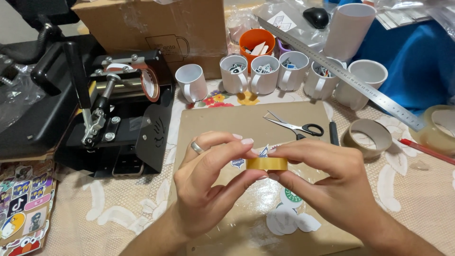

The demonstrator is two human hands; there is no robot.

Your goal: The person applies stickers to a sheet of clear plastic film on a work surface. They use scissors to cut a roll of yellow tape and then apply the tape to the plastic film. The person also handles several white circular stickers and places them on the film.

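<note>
A small roll of yellowish tape (267, 163) is pinched between both of my hands above a brown board (222, 118). My left hand (208, 182), with a ring on one finger, grips the roll's left side. My right hand (327, 182) holds its right side, fingertips on top. Small cut-out stickers (289, 215) lie on the board below my hands, and another sticker (238, 163) peeks out behind the roll.
A black mug press (118, 109) stands at the left, a cardboard box (161, 28) behind it. Several white mugs (265, 73) line the back, under a long steel ruler (341, 71). Scissors (294, 125), tape rolls (367, 137), a sticker sheet (23, 208).
</note>
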